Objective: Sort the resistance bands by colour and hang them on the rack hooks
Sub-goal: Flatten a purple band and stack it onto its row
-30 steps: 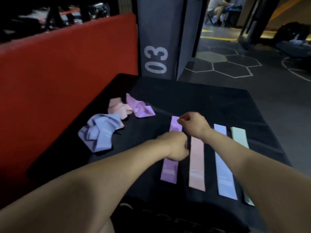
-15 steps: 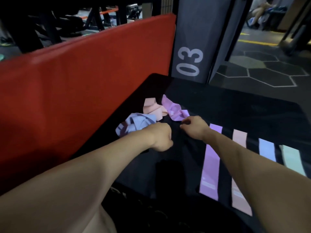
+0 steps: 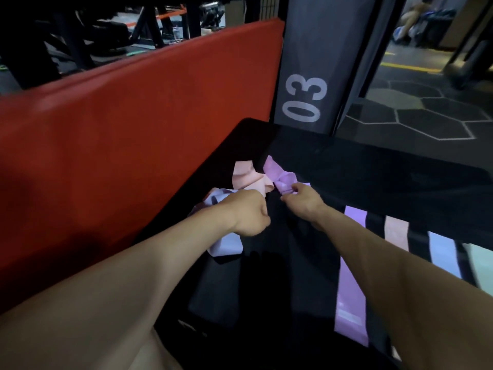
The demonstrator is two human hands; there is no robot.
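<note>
On a black table (image 3: pixel 373 182) lie crumpled resistance bands: a purple one (image 3: pixel 277 174), a pink one (image 3: pixel 246 178) and a blue-lilac heap (image 3: pixel 224 243). My right hand (image 3: pixel 300 200) pinches the near end of the crumpled purple band. My left hand (image 3: pixel 248 214) is a closed fist over the blue-lilac heap; whether it grips the heap is hidden. To the right, flat bands lie side by side: purple (image 3: pixel 349 276), pink (image 3: pixel 396 231), light blue (image 3: pixel 444 252) and mint (image 3: pixel 481 265). No rack hooks are in view.
A red padded wall (image 3: pixel 120 124) runs along the table's left side. A dark pillar marked 03 (image 3: pixel 306 97) stands behind the table. Dark gym floor with hexagon lines (image 3: pixel 416 110) lies at the back right.
Both hands moved left and away from the flat bands to the crumpled pile. My right hand has taken hold of the crumpled purple band; my left fist now covers the blue-lilac heap.
</note>
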